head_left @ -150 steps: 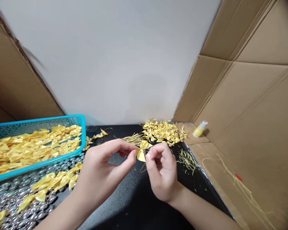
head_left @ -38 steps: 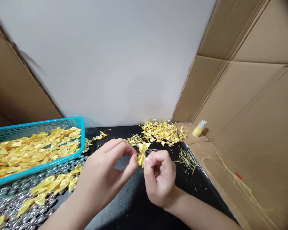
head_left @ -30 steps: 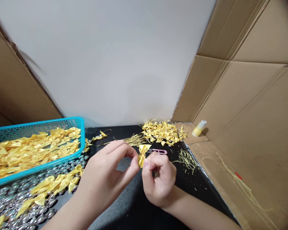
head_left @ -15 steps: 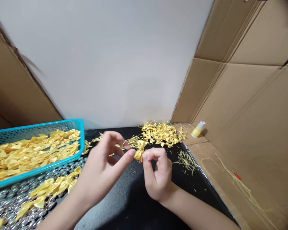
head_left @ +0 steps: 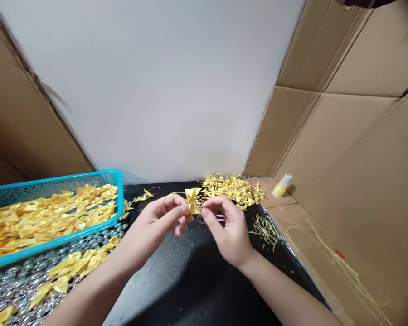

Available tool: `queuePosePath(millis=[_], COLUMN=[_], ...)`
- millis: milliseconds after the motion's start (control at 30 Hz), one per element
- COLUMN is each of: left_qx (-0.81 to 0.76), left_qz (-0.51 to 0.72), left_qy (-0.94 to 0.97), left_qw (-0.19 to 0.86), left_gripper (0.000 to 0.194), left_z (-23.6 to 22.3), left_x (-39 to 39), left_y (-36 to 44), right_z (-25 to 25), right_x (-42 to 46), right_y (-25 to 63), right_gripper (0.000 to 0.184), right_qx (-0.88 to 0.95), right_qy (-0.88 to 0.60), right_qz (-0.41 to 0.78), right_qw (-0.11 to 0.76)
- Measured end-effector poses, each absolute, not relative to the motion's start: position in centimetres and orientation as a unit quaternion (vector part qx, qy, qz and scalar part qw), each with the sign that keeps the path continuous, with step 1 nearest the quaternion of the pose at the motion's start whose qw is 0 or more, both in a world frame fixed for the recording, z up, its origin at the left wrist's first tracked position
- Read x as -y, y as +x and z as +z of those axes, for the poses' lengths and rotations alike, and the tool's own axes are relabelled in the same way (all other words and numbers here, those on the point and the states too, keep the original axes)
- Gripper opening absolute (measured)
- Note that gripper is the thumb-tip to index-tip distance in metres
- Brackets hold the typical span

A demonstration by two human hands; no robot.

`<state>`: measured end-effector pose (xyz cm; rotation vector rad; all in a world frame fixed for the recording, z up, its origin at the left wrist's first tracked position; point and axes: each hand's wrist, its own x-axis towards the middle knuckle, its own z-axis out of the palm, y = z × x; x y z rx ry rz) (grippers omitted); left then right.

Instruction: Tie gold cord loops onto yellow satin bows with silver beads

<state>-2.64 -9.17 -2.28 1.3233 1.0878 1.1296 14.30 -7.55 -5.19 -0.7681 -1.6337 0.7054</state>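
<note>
My left hand (head_left: 165,217) pinches a yellow ribbon bow (head_left: 192,198) between thumb and forefinger, its loops facing up. A thin gold cord (head_left: 175,193) arcs from the bow over the left fingers. Close at the bow's right side, my right hand (head_left: 229,228) is closed in a pinch, thumb against forefinger, on what looks like the cord's thin end. Behind the hands lies a heap of yellow bows (head_left: 231,188) with gold cords and shiny beads. The left palm and the back of the bow are hidden.
A turquoise basket (head_left: 120,199) full of yellow bows stands at left, with many silvery beads (head_left: 15,290) and loose bows before it. Cord scraps (head_left: 267,231) lie at right on the black tabletop (head_left: 197,280). A thread spool (head_left: 282,185) stands by the cardboard wall (head_left: 367,181).
The bow has shifted slightly left and turned. My left fingers have closed on it, while my right hand has moved from gripping the bow to pinching at its right edge.
</note>
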Motion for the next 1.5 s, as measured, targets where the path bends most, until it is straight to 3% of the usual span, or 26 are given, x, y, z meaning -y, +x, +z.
queuePosePath(millis=[367, 900, 1267, 1367, 1500], left_qx=[-0.447, -0.436, -0.441, -0.440, -0.455], left_qz=[0.527, 0.511, 0.457, 0.475, 0.500], left_qy=[0.460, 0.438, 0.424, 0.401, 0.356], left_qw=[0.558, 0.598, 0.645, 0.648, 0.646], left_gripper=[0.021, 0.026, 0.024, 0.025, 0.030], left_z=[-3.0, -3.9, -4.0, -4.1, -4.1], left_x=[8.5, 8.1, 7.9, 7.7, 7.3], left_y=[-2.1, -2.3, -2.2, -2.3, -2.5], right_z=[-3.9, -4.0, -3.8, -3.4, -2.6], right_x=[6.9, 6.9, 6.5, 6.1, 5.1], right_y=[15.1, 15.5, 15.7, 16.3, 17.8], right_gripper=[0.008, 0.007, 0.012, 0.003, 0.008], right_qx=[0.726, 0.777, 0.775, 0.788, 0.815], right_qy=[-0.364, -0.339, -0.365, -0.379, -0.387], right_qz=[0.286, 0.134, 0.180, 0.186, 0.207], right_qw=[0.508, 0.513, 0.484, 0.449, 0.379])
